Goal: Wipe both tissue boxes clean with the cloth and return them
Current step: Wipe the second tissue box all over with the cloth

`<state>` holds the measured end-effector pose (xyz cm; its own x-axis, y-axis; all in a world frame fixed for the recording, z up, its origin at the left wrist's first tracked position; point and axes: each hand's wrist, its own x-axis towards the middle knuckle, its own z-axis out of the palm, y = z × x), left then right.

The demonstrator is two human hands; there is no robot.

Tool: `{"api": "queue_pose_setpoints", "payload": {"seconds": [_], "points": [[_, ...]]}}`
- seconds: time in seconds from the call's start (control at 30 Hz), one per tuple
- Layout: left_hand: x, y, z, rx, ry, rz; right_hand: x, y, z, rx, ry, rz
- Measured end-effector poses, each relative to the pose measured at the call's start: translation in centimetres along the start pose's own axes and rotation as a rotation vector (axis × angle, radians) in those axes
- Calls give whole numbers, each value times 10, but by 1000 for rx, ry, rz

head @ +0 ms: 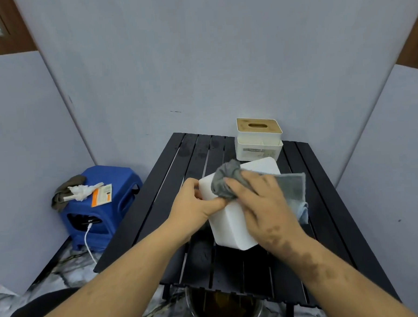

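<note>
Your black slatted folding table (309,201) fills the frame's centre, enclosed by pale grey wall panels (198,62). A blue plastic stool (109,212) stands at left. At centre, your left hand (193,207) grips the plain white tissue box (231,225), tilted above the table; your right hand (261,199) presses the grey cloth (226,181) onto it. The wooden-lidded white tissue box (259,137) stands behind.

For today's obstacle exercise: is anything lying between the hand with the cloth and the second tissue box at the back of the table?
Nothing visible does. Beyond the right hand and cloth, only bare table separates them from the wooden-topped tissue box.
</note>
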<state>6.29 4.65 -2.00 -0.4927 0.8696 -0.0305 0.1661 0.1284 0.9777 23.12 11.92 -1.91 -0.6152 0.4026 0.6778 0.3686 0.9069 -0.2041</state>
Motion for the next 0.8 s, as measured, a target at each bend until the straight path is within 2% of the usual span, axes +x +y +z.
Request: {"api": "queue_pose_setpoints", "payload": {"seconds": [0.07,0.1,0.27,0.33,0.43,0.53,0.67,0.73,0.8], "points": [[1,-1,0,-17,10,-22,2,16,-4,-36,2,-16],[1,-1,0,-30,18,-33,2,28,-6,-61,10,38],[0,-2,1,-26,13,-28,-2,50,-10,4,127,534],[0,-2,1,-8,15,-19,-4,35,-6,-94,155,521],[-1,-1,1,-28,31,-37,-13,2,4,-150,103,371],[-1,0,1,-49,38,-38,-23,-23,9,-91,44,318],[1,2,0,6,33,-14,-20,6,-4,65,74,250],[1,3,0,49,23,15,-19,29,-8,57,135,291],[-1,5,0,68,18,42,-16,40,-10,88,217,451]]}}
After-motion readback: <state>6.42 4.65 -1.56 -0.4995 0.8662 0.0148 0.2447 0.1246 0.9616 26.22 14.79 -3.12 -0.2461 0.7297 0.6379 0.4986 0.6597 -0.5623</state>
